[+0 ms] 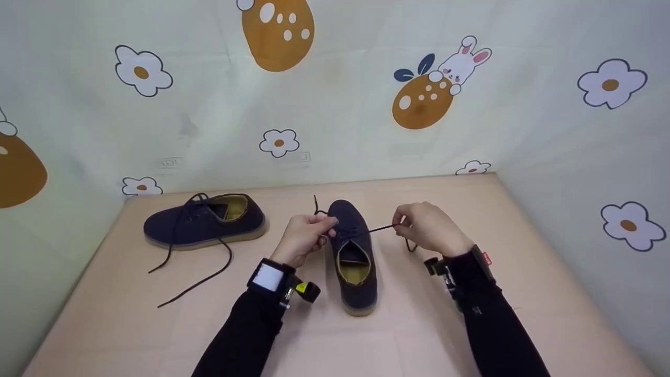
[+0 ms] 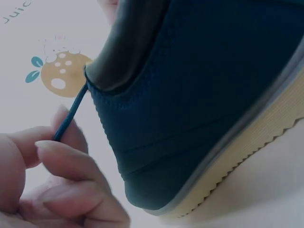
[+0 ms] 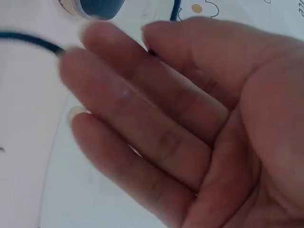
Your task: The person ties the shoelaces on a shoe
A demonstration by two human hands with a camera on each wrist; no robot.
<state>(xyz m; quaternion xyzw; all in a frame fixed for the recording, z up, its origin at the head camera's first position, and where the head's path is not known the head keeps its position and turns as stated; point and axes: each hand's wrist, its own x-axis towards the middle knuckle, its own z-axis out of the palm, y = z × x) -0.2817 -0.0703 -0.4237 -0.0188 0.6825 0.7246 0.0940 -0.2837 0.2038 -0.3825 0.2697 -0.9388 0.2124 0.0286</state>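
A dark navy lace-up shoe (image 1: 361,293) with a tan sole sits mid-table, its toe pointing away from me. At its left side my left hand (image 1: 303,238) pinches one end of its shoelace (image 2: 71,114) between thumb and finger; the loose tip sticks up beyond the hand. To the right of the shoe, my right hand (image 1: 432,228) grips the other shoelace (image 1: 381,228), which runs straight from the eyelets to the fingertips. Some of that lace hangs in a bend below the right hand.
A matching navy shoe (image 1: 180,228) lies at the left with its toe pointing left, its loose laces (image 1: 201,283) trailing toward me on the pale table (image 1: 419,335). Behind and beside the table hangs a pale sheet (image 1: 345,104) printed with flowers and fruit.
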